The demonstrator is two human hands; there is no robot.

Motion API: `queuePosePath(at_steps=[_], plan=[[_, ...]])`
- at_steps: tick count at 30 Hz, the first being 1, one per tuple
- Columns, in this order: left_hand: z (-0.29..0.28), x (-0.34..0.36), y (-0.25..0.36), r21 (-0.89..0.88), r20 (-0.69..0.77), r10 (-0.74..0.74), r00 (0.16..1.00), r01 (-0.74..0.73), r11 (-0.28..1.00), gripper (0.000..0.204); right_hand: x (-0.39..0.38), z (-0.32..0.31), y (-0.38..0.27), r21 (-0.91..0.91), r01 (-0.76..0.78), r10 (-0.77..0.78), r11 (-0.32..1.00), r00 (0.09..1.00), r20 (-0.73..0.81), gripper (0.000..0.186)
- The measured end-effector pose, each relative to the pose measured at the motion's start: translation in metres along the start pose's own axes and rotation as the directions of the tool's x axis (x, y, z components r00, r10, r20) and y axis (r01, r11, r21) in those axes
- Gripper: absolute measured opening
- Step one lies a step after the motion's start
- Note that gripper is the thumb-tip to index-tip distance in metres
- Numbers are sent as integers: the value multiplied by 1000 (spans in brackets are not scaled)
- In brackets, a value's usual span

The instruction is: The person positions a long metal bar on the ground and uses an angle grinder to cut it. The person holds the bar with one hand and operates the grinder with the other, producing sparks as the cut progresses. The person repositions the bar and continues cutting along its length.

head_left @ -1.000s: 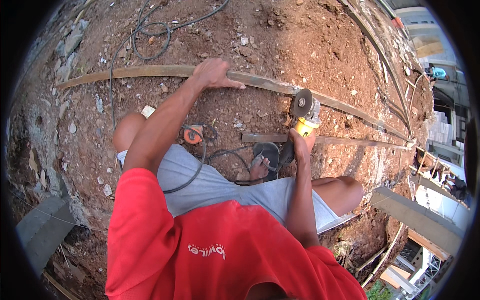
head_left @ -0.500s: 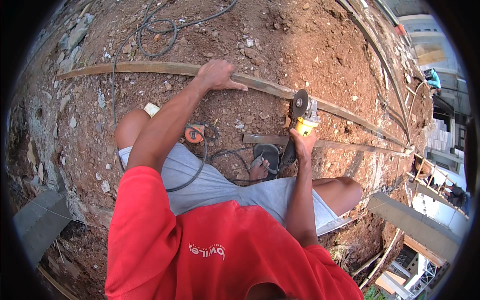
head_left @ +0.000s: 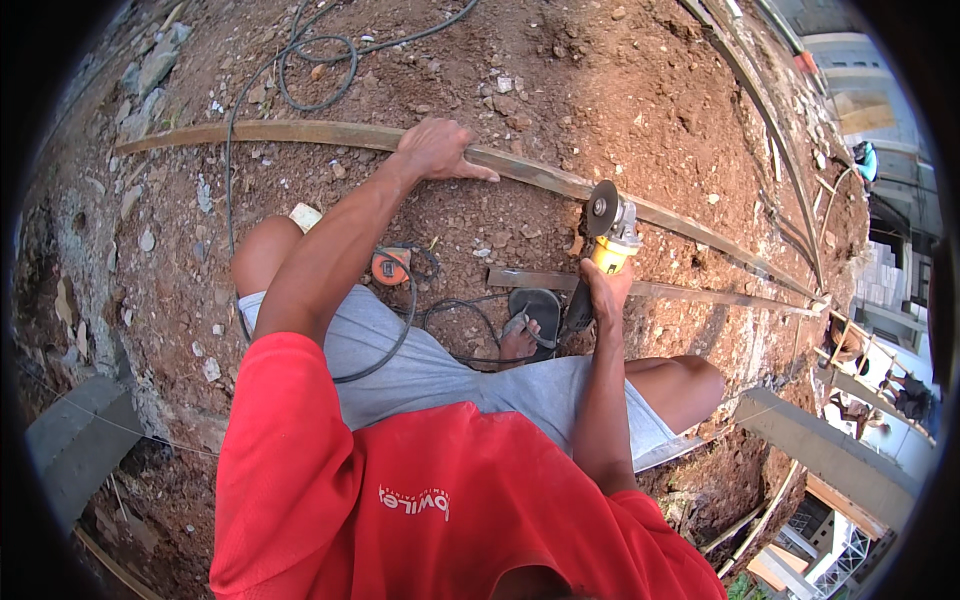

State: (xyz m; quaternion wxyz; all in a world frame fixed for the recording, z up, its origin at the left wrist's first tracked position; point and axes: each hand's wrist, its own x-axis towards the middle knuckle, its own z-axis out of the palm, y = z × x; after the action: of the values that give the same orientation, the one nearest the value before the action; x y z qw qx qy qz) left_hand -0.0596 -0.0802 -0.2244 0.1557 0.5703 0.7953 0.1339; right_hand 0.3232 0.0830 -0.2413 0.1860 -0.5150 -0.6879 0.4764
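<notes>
My right hand [head_left: 608,287] is closed around the body of a yellow and black angle grinder [head_left: 612,248]. The grinder's dark disc [head_left: 603,208] stands at the near edge of a long wooden strip [head_left: 545,176]; whether it touches the wood I cannot tell. My left hand [head_left: 437,150] grips that same strip left of the disc, fingers over its far side and thumb along the near edge. A second, shorter wooden strip [head_left: 690,292] lies nearer to me, passing behind the grinder. My sandalled foot [head_left: 520,335] rests beside the grinder's rear end.
An orange tape measure [head_left: 390,266] lies on the soil between my knees. Black cable [head_left: 350,60] loops at the far left and runs across my leg. Concrete beams [head_left: 825,440] flank me on both sides. Other people [head_left: 866,162] are off at the far right.
Hardly anything differs: my hands, the grinder and the wooden strip keep their places, with the whole view shifted very slightly. A distant person at the right has moved a little.
</notes>
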Motion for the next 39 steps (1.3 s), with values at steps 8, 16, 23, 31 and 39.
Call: queuePosePath(at_steps=[8,16,23,31,39], plan=[[4,0,-3,-10,-7,6,1000,-6,1000,97,-7,8,-11,101,-18,17,995,1000,14,46],[5,2,-4,-12,17,3,1000,-2,1000,98,-13,12,-17,37,-31,32,999,999,-24,47],[9,3,-6,1,-9,-6,1000,6,1000,96,-11,13,-9,69,-24,25,997,1000,-16,47],[8,3,-5,-9,6,-11,1000,11,1000,97,-12,19,-6,78,75,-70,994,995,-71,35],[10,-1,-3,-16,18,-23,1000,23,1000,98,-22,18,-19,32,2,0,999,998,-66,44]])
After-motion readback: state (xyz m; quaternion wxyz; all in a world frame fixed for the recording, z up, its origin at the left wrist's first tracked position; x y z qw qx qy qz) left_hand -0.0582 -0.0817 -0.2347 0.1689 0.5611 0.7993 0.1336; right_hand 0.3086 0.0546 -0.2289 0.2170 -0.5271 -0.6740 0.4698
